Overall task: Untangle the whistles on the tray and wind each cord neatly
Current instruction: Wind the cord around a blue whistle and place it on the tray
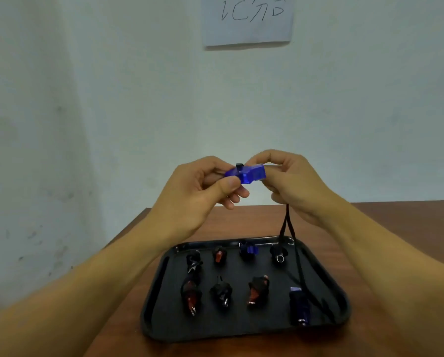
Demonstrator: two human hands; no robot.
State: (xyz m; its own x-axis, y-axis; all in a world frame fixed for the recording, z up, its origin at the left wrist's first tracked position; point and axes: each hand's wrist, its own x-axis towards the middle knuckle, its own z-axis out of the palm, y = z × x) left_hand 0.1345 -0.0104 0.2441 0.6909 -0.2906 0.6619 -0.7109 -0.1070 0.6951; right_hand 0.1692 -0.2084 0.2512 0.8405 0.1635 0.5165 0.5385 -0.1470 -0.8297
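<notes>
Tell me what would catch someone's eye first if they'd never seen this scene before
The bright blue whistle stands out, pinched between the left hand and right hand above the table. Its black cord hangs from the right hand down onto the black tray, where eight wound whistles lie in two rows.

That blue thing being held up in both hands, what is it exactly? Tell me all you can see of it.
It is a blue whistle of see-through plastic, blocky at one end and tapering to a flat mouthpiece at the other, with a small dark piece on top. It lies roughly level in the air above the tray. The left hand pinches the mouthpiece end; the right hand grips the blocky end. A black cord hangs from the right hand in two strands down onto the tray, still unwound.
</notes>
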